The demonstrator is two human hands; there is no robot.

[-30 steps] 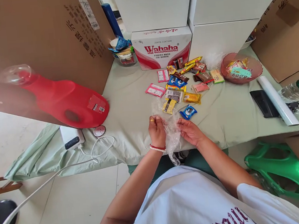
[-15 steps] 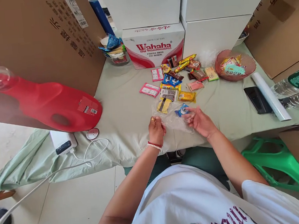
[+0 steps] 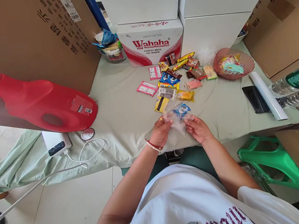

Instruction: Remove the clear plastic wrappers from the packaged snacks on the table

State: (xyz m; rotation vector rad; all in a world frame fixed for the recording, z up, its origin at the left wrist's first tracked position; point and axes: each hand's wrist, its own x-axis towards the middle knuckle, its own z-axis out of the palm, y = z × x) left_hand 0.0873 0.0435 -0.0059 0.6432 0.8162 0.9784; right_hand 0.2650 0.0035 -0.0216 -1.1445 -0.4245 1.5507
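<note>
Plastic, clear and thin, is forming a crumpled bag (image 3: 177,124) between the person's two hands in the head view, just over the near part of the tabletop (image 3: 120,107), which is wearing a pale green, softly creased cloth. The left hand (image 3: 160,131), with a beaded bracelet (image 3: 154,145) circling its wrist, is pinching the film between thumb and bent fingers; the right hand (image 3: 196,128) is pinching the opposite side the same way. The bag is running slantwise, its far part reaching toward a flat yellow packet (image 3: 161,104) and its near tip pointing down toward the person; because the film is bunching, its true long axis and its mouth cannot be told. A glossy blue packet (image 3: 181,110) with crimped ends is showing at the far side of the film, its long axis lying roughly crosswise; whether it is sitting inside the bag or behind it cannot be told. Beyond, a puffy orange-yellow packet (image 3: 185,96) is resting near the blue one, and a smooth pink-and-white packet (image 3: 147,88) is lying flat to the left. A ribbed, translucent pink bowl (image 3: 248,62) is holding more wrapped snacks (image 3: 231,67).
</note>
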